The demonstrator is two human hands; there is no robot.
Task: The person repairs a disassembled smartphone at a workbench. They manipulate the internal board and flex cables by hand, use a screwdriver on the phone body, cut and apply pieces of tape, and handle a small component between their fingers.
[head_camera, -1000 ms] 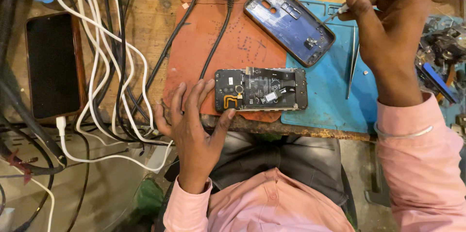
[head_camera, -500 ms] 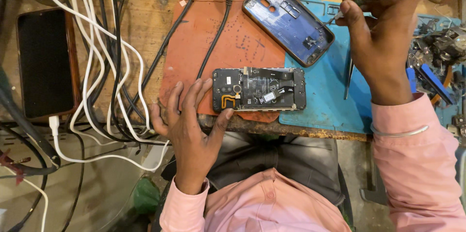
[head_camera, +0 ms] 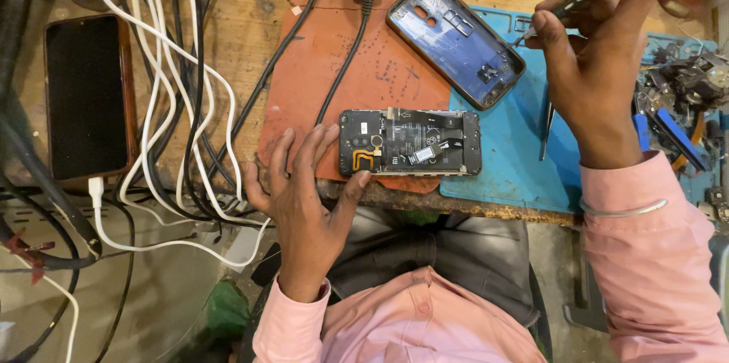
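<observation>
Since a second ago my right hand (head_camera: 600, 67), fingers pinched on the screwdriver (head_camera: 581, 0), has drifted right, while my left hand (head_camera: 304, 203), fingers spread, still steadies the opened phone (head_camera: 410, 143) at the counter's near edge.

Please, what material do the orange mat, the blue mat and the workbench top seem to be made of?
Orange mat: probably silicone or rubber, matte, scuffed and marked. Blue mat: likely silicone too, smooth, with moulded compartments. Workbench top: wood, bare and worn, with visible grain.
</observation>
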